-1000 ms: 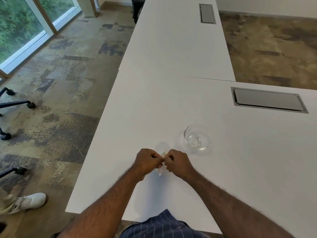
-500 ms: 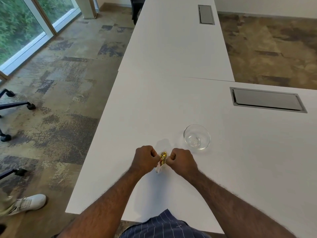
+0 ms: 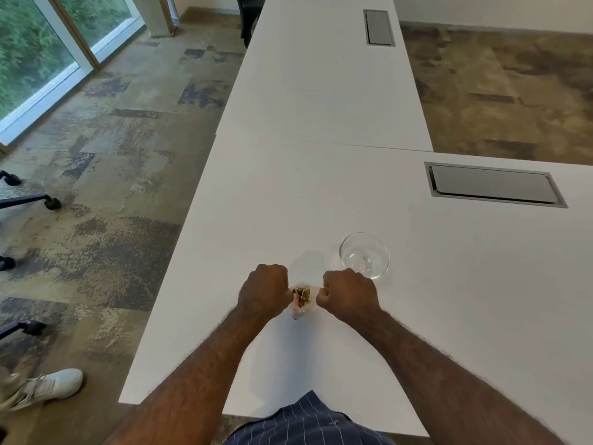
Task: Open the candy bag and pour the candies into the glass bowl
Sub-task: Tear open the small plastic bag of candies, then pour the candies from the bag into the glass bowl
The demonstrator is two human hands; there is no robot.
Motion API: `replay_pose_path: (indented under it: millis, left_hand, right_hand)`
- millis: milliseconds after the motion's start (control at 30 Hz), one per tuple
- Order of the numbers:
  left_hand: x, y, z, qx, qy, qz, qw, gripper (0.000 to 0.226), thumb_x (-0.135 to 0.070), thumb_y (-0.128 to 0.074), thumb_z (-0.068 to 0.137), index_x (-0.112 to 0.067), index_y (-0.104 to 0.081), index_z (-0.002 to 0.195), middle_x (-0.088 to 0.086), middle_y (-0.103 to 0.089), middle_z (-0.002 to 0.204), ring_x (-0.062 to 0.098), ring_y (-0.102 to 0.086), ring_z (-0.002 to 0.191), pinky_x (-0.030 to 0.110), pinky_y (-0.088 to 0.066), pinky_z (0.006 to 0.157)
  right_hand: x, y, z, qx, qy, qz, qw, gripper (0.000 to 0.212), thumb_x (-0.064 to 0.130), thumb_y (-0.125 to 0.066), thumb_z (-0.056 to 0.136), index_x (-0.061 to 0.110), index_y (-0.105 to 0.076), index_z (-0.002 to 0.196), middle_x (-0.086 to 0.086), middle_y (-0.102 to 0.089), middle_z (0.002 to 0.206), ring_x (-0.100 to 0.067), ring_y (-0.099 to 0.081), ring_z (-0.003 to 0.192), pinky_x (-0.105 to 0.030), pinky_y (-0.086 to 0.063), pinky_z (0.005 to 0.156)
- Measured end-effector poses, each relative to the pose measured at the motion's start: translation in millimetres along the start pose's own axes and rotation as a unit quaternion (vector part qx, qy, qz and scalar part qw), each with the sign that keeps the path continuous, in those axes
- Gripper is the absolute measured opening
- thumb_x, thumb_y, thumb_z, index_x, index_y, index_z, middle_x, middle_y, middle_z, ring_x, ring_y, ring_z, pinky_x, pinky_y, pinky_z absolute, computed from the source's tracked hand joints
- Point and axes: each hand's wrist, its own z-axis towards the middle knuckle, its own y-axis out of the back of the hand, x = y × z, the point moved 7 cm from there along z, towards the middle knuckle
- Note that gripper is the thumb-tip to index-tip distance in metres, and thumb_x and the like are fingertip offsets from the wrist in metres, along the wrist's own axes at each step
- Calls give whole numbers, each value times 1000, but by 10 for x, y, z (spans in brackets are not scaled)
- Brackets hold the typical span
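A small clear candy bag (image 3: 301,300) hangs between my two fists just above the white table (image 3: 288,194). Gold and red wrapped candies show through its pulled-apart top. My left hand (image 3: 264,292) pinches the bag's left edge and my right hand (image 3: 348,295) pinches its right edge. The two fists are a short gap apart. An empty glass bowl (image 3: 364,255) stands upright on the table just beyond and to the right of my right hand.
A grey cable hatch (image 3: 494,184) is set into the table at the far right, another hatch (image 3: 379,27) lies on the adjoining table. Chair bases (image 3: 29,200) and a white shoe (image 3: 48,385) are on the carpet left of the table edge.
My fists, pressed together a second ago, have pulled apart sideways. The bag's top has spread open and the gold candies have come into sight.
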Motion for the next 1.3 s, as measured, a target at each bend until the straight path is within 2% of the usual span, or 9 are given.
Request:
replay_pose_path:
  millis: [233,333,500,567,667,767,933,1133,1300]
  left_hand:
    - [-79,-7,3,1,-55,41,998,12,-14,-60,83,-14,-68,91,8,-69,90,23,-63,74,27,-43,57]
    - [-56,-2,19,1,-20,-31,999,3,-17,-65,79,-16,-68,80,2,-69,81,14,-57,65,22,-40,50]
    - [-85,8,26,0,-1,-85,996,5,-17,-65,76,-14,-69,76,0,-71,80,16,-61,74,24,-45,57]
    - [-117,27,22,-5,0,-98,995,4,-16,-65,75,-14,-68,74,0,-70,78,16,-63,74,25,-47,58]
    - [-193,80,21,-4,9,-138,990,4,-14,-66,73,-15,-66,70,2,-71,76,20,-69,71,32,-58,61]
    - [-324,148,6,6,5,-175,985,5,-15,-68,73,-14,-65,69,5,-72,74,22,-73,66,38,-62,62]
    - [-558,252,-43,18,-1,-263,965,6,-13,-71,73,-9,-66,73,6,-73,65,14,-72,53,28,-61,52]
    - [-855,316,-101,43,-13,-358,933,6,-7,-68,74,-2,-67,77,11,-74,65,11,-68,50,20,-52,47]
    - [-1041,335,-99,58,-25,-398,915,7,-5,-66,75,0,-67,79,8,-73,60,11,-66,49,19,-51,47]
  right_hand:
    - [86,23,-34,-17,79,-94,992,14,21,-48,86,16,-41,75,-7,-66,75,-29,-54,60,-26,-15,46]
    - [19,-26,-46,2,59,-27,998,17,28,-50,86,16,-45,75,-7,-65,75,-27,-53,61,-26,-28,49]
    - [-141,-117,-88,34,-40,212,976,19,33,-58,85,16,-66,80,1,-72,79,-18,-66,73,-33,-51,62]
    - [-226,-178,-103,51,-105,400,909,25,33,-61,89,10,-69,82,-3,-75,84,-16,-70,69,-36,-57,67]
    - [-384,-303,-160,51,-218,608,762,30,29,-57,95,3,-68,86,-11,-74,87,-20,-68,68,-30,-57,64]
    - [-515,-403,-203,40,-256,644,720,24,20,-56,96,0,-67,88,-17,-72,91,-23,-67,74,-30,-56,68]
    - [-596,-540,-271,56,-274,706,650,26,9,-61,91,-9,-65,109,-21,-70,98,-25,-66,84,-33,-57,78]
    - [-480,-592,-371,146,-256,846,444,28,16,-52,98,-2,-66,113,-20,-73,101,-28,-71,86,-31,-60,72]
    - [-499,-514,-393,166,-209,887,376,26,10,-52,91,-3,-73,100,-18,-72,92,-26,-71,79,-31,-61,68]
